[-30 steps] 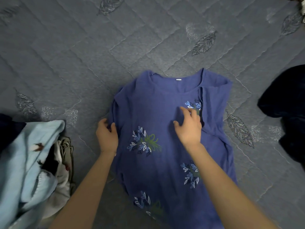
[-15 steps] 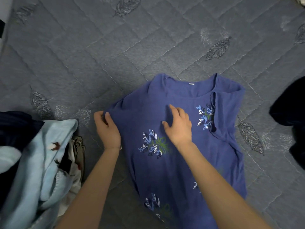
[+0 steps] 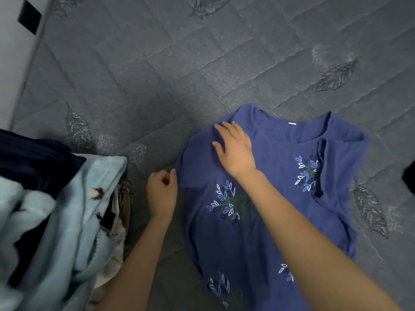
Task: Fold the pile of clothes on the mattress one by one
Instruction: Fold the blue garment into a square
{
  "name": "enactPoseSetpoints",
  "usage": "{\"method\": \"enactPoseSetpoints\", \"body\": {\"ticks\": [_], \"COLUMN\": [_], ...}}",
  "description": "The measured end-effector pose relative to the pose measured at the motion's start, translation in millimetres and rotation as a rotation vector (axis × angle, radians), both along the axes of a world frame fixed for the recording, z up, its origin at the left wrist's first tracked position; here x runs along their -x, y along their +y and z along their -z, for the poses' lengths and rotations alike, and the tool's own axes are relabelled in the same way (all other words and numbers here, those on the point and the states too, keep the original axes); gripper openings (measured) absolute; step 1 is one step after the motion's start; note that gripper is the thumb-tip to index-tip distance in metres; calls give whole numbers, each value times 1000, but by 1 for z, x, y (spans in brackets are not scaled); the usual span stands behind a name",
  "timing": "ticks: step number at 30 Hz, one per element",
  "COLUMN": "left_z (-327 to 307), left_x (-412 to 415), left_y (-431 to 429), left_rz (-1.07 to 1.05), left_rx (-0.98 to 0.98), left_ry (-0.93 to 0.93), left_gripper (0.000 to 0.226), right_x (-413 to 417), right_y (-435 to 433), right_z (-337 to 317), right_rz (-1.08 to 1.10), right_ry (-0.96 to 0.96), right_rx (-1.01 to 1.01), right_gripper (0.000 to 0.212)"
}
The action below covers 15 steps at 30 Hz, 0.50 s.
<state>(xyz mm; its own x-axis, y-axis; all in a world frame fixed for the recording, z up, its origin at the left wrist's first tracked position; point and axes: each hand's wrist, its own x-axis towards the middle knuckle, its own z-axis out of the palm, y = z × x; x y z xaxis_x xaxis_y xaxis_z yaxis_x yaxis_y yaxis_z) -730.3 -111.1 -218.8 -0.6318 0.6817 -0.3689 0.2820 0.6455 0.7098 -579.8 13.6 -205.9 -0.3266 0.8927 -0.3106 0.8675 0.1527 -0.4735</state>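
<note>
Currently, the blue fabric top with leaf prints [image 3: 280, 153] lies face up on the grey quilted mattress [image 3: 157, 75]. It sits in the centre right of the frame, with the neckline toward the top edge and the hem running out at the bottom. Its sleeve on the right side of the frame is folded inward over the front and covers part of a leaf print.

Your right hand [image 3: 234, 149] rests palm down on the top's shoulder, left of the neckline. Its fingers are straight and spread, pressing the fabric and grasping nothing. Your left hand [image 3: 161, 191] sits just beside the top's left sleeve edge, fingers curled in and thumb raised against that edge. Whether any fabric is pinched there cannot be told from this view.

The pile of unfolded clothes [image 3: 67, 232] occupies the lower left of the frame, apart from the top. It shows a light blue fleece with small brown and white motifs [image 3: 94, 176], a dark navy garment [image 3: 33, 158] above it, and white and olive pieces [image 3: 122, 198] at its right side, near your left forearm.

Another dark garment [image 3: 409, 173] shows at the right edge, mostly cut off. A pale surface with a black patch [image 3: 29, 16] borders the mattress in the upper left corner.
</note>
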Motion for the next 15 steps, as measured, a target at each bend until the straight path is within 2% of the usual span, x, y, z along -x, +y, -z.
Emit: {"method": "enactPoseSetpoints", "body": {"ticks": [2,5,8,12,15], "left_z": [4,9,20,30,29], "left_x": [2,6,11,6,-2], "left_y": [-3,4,26,67,93], "left_rz": [40,115,246,438,401], "left_rx": [33,-25,-75,-151,-159], "left_ry": [68,166,186,222,143], "left_gripper": [36,5,22,31,33], "right_x": [8,14,10,-3,-10], "right_y": [9,21,35,50,53], "right_z": [3,9,13,17,21], "right_rz": [-56,-104,-82,-113,-118], "right_ry": [-48,-122,-152,-207,-219], "right_rx": [-9,-42,-60,-43,20], "right_gripper": [50,53,57,60,57]}}
